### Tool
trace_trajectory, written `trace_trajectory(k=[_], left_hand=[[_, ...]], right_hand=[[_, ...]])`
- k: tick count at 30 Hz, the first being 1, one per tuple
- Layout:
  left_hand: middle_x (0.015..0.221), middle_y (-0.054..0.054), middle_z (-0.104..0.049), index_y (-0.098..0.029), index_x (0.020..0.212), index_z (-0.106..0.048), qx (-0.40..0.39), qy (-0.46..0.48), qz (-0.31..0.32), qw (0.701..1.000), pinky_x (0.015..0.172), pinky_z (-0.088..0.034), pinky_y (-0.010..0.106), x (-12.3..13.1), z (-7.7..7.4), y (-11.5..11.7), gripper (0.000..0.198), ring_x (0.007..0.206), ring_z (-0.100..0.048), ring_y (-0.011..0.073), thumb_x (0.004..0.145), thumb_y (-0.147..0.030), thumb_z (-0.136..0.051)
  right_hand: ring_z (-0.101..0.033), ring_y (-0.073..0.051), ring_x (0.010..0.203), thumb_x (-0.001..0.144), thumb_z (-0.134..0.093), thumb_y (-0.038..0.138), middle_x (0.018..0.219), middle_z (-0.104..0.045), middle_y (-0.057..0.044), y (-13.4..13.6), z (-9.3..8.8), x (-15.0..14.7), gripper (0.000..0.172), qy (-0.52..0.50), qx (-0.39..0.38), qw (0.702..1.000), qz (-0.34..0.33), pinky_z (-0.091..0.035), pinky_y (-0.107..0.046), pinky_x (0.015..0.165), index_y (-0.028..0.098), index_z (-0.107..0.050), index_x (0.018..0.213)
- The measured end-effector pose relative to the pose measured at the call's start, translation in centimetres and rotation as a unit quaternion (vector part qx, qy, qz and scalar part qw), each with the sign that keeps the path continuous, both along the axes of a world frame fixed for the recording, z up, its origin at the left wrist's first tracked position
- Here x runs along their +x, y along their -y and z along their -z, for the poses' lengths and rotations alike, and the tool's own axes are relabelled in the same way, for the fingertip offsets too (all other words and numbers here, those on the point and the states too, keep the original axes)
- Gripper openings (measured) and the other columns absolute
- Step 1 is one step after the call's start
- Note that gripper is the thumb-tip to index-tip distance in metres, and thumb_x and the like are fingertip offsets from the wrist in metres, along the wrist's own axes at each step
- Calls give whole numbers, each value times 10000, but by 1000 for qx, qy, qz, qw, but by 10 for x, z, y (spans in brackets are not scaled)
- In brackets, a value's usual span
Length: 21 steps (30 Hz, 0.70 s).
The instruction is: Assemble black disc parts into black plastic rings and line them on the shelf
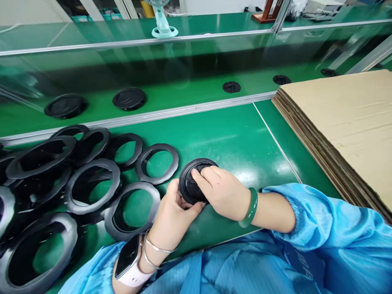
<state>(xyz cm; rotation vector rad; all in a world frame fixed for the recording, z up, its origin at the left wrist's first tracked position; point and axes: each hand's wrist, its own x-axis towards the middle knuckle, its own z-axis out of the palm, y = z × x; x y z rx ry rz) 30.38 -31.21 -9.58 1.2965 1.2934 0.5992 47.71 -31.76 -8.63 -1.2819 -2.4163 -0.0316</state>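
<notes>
In front of my body, a round black cap with raised lettering is held tilted above the green bench. My left hand grips its rim from the lower left, thumb along the near edge. From the right, my right hand has its fingers closed on the cap's top face, and they hide part of it. Whether the cap is one piece or a disc set inside a ring, I cannot tell. Just left of my hands lie loose black rings, the nearest close to my left wrist.
Several more black rings are heaped on the left of the bench. Beyond a metal edge, a green belt-like strip carries black round parts and smaller discs. Stacked cardboard lies right; a small fan stands behind.
</notes>
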Motion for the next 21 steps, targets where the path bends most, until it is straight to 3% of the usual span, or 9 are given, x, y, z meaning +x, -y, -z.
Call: trace_trajectory(k=[12,21], left_hand=[[776,-44,-638,-205,1060,-478,0,-8,1,1000,563,-512,215,1,-3,1,512,661,-628,135,640,-234,-770],[748,-54,-634,-198,1023,-483,-23,30,-8,999,554,-491,183,3,-6,1,496,645,-622,111,620,-189,-773]], right_hand=[[-477,-268,806,984,-261,71,896,-529,-156,7,-5,-3,413,34,12,999,14,-494,-382,613,-67,-525,1271],[-482,-275,815,981,-267,73,898,-534,-162,9,-4,-3,415,32,0,999,16,-502,-394,625,-67,-522,1277]])
